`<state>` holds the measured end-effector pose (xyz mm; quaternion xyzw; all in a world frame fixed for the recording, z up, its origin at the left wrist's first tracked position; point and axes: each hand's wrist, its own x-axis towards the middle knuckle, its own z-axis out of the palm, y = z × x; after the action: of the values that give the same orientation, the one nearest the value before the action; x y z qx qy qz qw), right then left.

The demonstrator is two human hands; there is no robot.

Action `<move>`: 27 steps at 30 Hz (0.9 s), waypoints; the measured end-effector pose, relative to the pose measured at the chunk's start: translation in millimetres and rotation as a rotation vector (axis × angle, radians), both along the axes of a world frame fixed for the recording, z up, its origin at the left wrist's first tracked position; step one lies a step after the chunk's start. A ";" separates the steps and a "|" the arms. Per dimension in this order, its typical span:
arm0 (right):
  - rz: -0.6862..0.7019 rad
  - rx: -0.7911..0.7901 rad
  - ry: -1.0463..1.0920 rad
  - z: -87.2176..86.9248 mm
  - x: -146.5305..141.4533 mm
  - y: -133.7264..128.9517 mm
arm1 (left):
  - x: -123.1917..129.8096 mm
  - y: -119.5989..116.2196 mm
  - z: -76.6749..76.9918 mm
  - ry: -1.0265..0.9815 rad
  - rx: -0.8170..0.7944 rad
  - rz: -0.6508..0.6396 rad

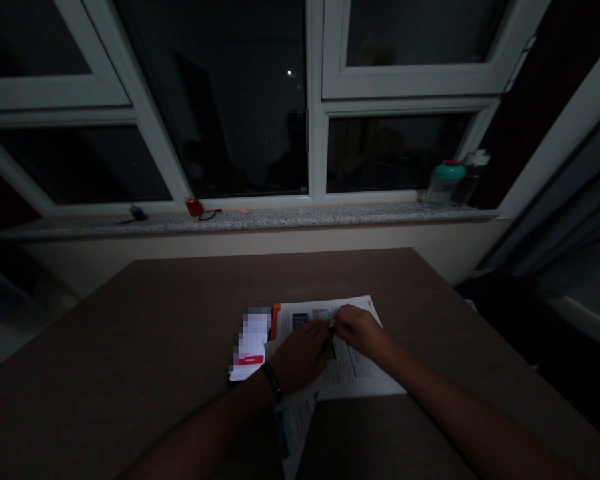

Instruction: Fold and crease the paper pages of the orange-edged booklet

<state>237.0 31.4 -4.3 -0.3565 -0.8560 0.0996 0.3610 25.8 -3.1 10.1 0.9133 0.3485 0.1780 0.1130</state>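
Home room at night, wood-topped table, speckled stone windowsill, water bottle, curtain

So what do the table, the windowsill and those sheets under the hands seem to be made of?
The table looks like wood-effect laminate: flat brown with faint grain and a soft sheen, though veneer is possible. The windowsill seems to be polished granite, going by its speckled grey surface. The sheets look like ordinary paper, thin, matte and printed.

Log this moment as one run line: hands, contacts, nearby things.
left hand: on printed paper | right hand: on same paper | between them: small dark object | nearby: blurred white-and-red item
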 end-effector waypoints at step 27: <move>-0.129 -0.161 0.097 -7.4 -0.1 2.7 | -0.3 -3.3 5.5 0.022 -0.010 0.011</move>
<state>236.8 34.1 -11.7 -0.4335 -0.8020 0.1616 0.3779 25.5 -6.4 15.7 0.9127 0.3557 0.1666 0.1128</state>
